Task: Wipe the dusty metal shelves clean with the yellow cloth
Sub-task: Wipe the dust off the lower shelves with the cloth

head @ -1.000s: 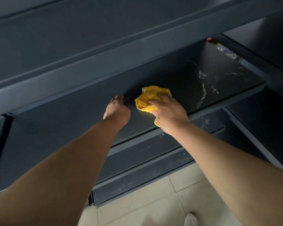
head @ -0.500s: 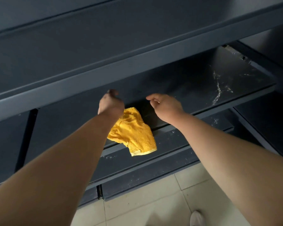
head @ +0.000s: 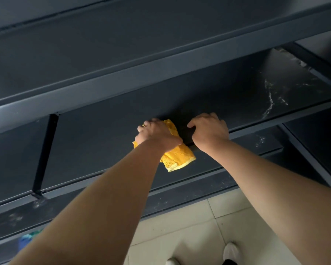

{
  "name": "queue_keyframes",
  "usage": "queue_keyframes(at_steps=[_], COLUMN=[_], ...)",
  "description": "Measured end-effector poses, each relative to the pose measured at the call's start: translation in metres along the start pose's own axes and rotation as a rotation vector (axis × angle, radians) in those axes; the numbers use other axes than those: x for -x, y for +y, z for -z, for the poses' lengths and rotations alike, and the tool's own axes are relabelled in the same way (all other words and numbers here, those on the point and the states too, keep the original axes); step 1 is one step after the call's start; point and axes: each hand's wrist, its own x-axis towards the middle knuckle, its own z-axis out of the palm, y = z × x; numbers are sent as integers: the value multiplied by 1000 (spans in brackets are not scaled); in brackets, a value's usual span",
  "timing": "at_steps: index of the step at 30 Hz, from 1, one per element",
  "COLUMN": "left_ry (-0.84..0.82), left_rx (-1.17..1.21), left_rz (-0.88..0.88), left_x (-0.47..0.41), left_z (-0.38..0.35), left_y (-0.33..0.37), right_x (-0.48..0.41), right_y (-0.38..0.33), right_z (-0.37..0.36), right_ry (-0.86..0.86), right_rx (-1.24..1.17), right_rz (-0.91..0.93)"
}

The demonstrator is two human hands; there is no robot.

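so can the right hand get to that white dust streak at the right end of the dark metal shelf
Probably yes: the right hand rests on the dark metal shelf holding nothing, and bare shelf lies between it and the white dust streak. The yellow cloth is in the left hand.

Matt metal shelf (head: pixel 227 96) (dust-streaked), nubby terry cloth (head: pixel 178 154).

A crumpled yellow terry cloth (head: pixel 177 154) is gripped by the left hand (head: pixel 157 133) at the front edge of a dark grey metal shelf (head: pixel 103 134); the right hand (head: pixel 208 130) is rested just beside it.
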Motion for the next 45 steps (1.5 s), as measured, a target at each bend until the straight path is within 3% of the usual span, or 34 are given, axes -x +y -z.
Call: queue_keyframes(at_steps=[3, 5, 8, 10, 12, 15, 17, 20, 23, 27, 33, 38, 45], left_ry=[61, 62, -26, -117, -77, 106, 166, 80, -30, 26, 15, 1, -13], left_rx=[146, 517, 1274, 1513, 1249, 575, 463, 189, -100, -107, -126, -136, -157], left_rz=[-3, 8, 71, 138, 218, 204, -50, -515, -543, -485, -514, -583, -760], left_x=[-3, -6, -9, -13, -19, -24, -20, -15, -19, -20, -28, -32, -25], left_z=[3, 13, 36, 41, 41, 29, 22, 4, -22, -41, -41, -46, -53], left_y=[-6, -10, -6, -8, -21, -46, -48, -39, -38, -28, 42, 122, 223], right_x=[5, 6, 6, 5, 4, 2, 1, 1, 0, -2, -3, -3, 1], right_y=[13, 18, 16, 13, 10, 4, -1, -4, 3, 30, 91, 163, 256], right_z=[9, 15, 19, 21, 23, 22, 18, 8, 0, -1, 16, 46, 75], right_ry=[33, 42, 31, 23, 19, 1, -34, -99, -93, -18, 110, 212, 201], right_rx=[-9, -30, -48, -41, -14, 49, 87, 137, 145, 84, 56, 109, 165], right_rz=[5, -18, -51, -57, -57, -62, -63, -63, -28, 25, -20, -120, -315])
